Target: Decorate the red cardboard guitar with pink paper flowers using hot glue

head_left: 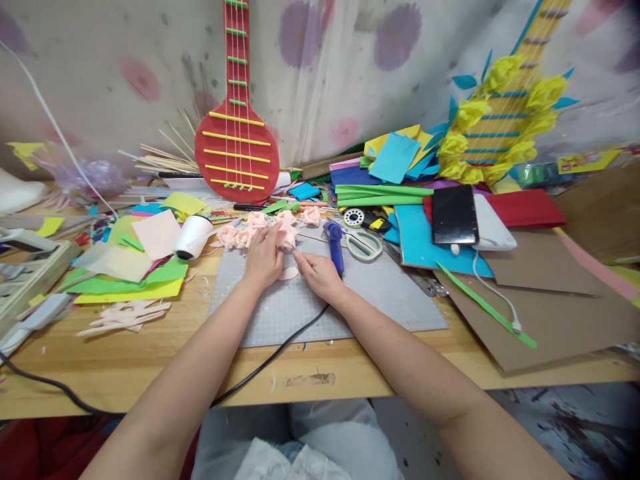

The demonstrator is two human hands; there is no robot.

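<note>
Over the grey cutting mat (380, 293), my left hand (265, 257) is closed at a pale pink crepe paper flower (287, 229), its fingers bent over the petals. Close beside it, my right hand (320, 275) makes a pinch near the flower's lower edge; what sits between those fingertips is too small to make out. More pink paper flowers (234, 237) lie to the left of and behind my left hand. A blue glue gun (334, 243) stands just behind my right hand. Beside it are grey-handled scissors (365, 245).
A red paper lute (237, 153) leans at the back; a yellow one with paper flowers (500, 133) stands right. A thread spool (194, 237), paper sheets (125, 283) and a power strip (37, 273) lie left. A power bank (455, 215) and cardboard (555, 320) lie right.
</note>
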